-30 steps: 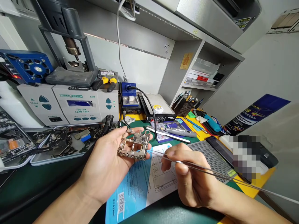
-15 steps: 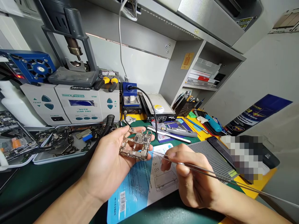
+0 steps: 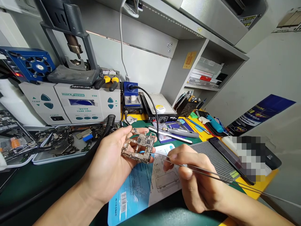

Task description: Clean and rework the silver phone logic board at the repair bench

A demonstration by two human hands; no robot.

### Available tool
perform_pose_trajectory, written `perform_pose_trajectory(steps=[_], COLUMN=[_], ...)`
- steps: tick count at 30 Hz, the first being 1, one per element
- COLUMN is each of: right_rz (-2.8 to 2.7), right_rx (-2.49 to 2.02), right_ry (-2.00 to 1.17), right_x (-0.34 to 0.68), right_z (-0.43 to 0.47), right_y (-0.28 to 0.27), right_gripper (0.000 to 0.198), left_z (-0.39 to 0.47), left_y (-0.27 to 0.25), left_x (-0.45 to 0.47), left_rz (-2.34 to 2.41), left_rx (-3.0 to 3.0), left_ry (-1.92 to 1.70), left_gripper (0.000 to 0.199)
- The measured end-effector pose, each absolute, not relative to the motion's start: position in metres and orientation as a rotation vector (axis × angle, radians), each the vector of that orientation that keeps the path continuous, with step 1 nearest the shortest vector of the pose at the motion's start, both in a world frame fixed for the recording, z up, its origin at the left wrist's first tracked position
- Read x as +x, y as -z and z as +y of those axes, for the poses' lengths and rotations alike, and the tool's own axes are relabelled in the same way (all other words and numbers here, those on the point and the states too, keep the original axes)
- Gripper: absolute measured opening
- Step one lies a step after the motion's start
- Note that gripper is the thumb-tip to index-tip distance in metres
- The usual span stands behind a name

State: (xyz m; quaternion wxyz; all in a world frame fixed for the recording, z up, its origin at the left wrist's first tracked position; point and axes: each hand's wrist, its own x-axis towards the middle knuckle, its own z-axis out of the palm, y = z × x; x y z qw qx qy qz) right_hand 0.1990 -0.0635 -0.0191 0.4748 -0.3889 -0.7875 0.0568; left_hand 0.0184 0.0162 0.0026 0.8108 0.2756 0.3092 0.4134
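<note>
My left hand (image 3: 110, 157) is palm up, with its fingers curled beneath a phone logic board (image 3: 138, 147). The thumb presses near the board's upper left end. Chips and metal shields cover the board's upward side, and gaps show between its arms. In my right hand (image 3: 197, 179), long thin metal tweezers (image 3: 211, 172) are pinched between thumb and fingers. Their fine tip points left, close to the board's lower right edge; contact cannot be made out. Under both hands lies a blue and white printed package (image 3: 131, 201).
A hot air station (image 3: 82, 102) stands back left, near a tray (image 3: 47, 160) of scrap boards. A thick black hose (image 3: 77, 163) runs along the left. Behind the hands lie a brush (image 3: 171, 135) and a grey pen-like tool (image 3: 183, 131); a dark phone (image 3: 230, 160) lies right.
The logic board has shifted very slightly right and tilted a little in my left hand. My right hand keeps its hold on the tweezers, almost still. The view has shifted slightly.
</note>
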Motion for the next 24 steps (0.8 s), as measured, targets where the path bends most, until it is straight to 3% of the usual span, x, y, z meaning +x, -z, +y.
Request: perform_pose_trajectory(steps=[18, 24], right_rz=[-1.996, -1.891], right_rx=[-0.882, -0.745], right_ry=[-0.138, -0.173], right_x=[0.2003, 0.1976], right_z=[-0.063, -0.0645], right_y=[0.0143, 0.016], right_gripper=[0.025, 0.032], left_z=[0.0147, 0.015], left_y=[-0.0036, -0.0012], left_x=[0.0168, 0.0142], left_rz=[0.622, 0.709], left_rx=[0.582, 0.564], left_ry=[-0.862, -0.857], left_gripper=[0.027, 0.045])
